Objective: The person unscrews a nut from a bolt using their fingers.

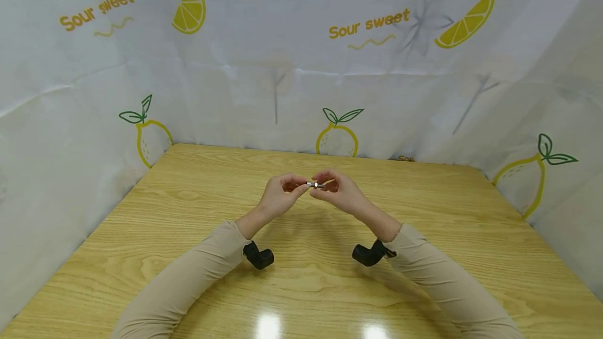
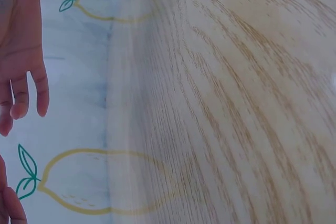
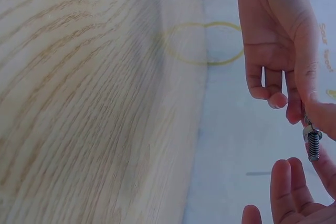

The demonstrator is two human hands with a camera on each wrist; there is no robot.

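Observation:
A small metal bolt [image 1: 322, 186] with a nut [image 1: 316, 185] on its shank is pinched between the thumb and fingers of my left hand [image 1: 278, 196]. Its threaded end points toward my right hand [image 1: 347, 195], whose thumb and fingers are spread around that end without gripping it. In the right wrist view the left hand [image 3: 275, 24] holds the bolt [image 3: 314, 148], nut [image 3: 310, 131] near the fingertips, above the right hand's [image 3: 294, 198] parted fingers. The left wrist view has the right hand [image 2: 23, 35] and part of the left hand [image 2: 11, 208], but no bolt.
Below both hands is a wood-grain table [image 1: 301, 286]. Behind and beside it hangs a pale cloth [image 1: 226, 98] printed with lemons and lettering. Each wrist carries a black camera mount, one on the left [image 1: 259, 257] and one on the right [image 1: 369, 254].

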